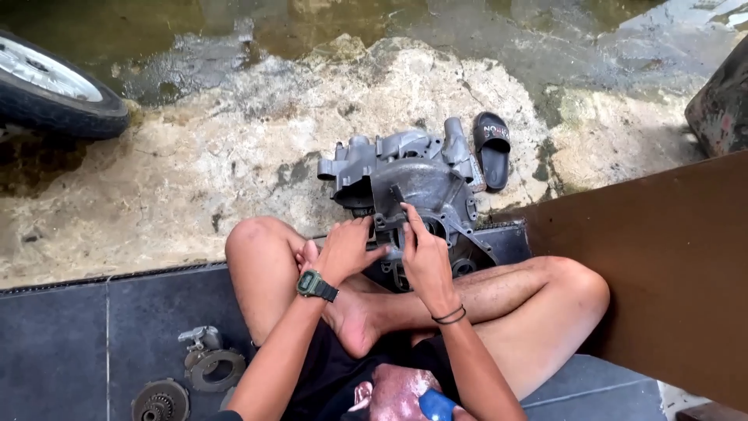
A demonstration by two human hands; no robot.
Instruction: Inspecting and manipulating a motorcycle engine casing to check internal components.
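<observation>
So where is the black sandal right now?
In the head view the black sandal lies on the rough ground, upper right of middle, just right of the grey engine casing that the left hand and right hand touch.

Matt grey cast-metal engine casing (413, 187) – rough concrete ground (195, 179), dark smooth tiles (70, 343)

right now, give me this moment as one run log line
left hand: steadying grey cast-metal engine casing | right hand: holding thin dark tool against casing | loose round metal parts on dark tiles | black sandal beyond
</observation>
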